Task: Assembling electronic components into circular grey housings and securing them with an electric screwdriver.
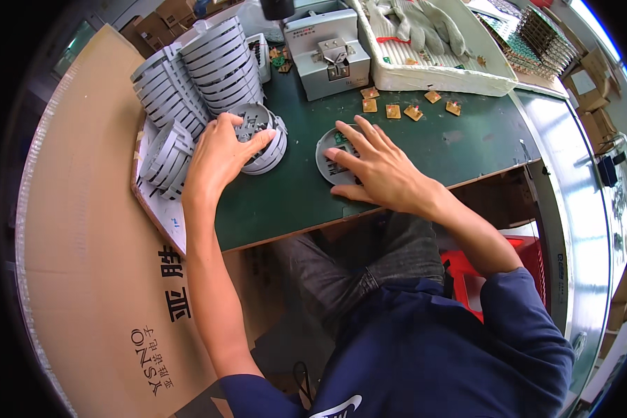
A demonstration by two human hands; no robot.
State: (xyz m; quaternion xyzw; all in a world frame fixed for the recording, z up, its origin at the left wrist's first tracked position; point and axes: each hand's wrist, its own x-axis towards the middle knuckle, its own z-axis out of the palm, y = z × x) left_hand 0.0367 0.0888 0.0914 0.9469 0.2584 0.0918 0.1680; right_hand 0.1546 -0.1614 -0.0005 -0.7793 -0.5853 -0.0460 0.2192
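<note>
My left hand point(217, 150) is at a short stack of round grey plastic housings point(265, 161). Its thumb and fingers are curled over the top housing point(249, 117), which has slots and cut-outs in its face. To the right, a single round grey housing point(322, 155) lies flat on the green work surface, with a bit of green and some dark parts showing in it. My right hand point(380, 167) rests over its right side with fingers spread, covering much of it; the thumb and a fingertip touch its face.
Tall leaning stacks of grey housings point(223, 66) stand at the back left. A grey metal fixture point(327, 52) is at the back centre. Several small yellowish square boards point(393, 111) lie before a white foam tray point(446, 80) holding gloves point(425, 28). Large cardboard point(90, 209) borders the left.
</note>
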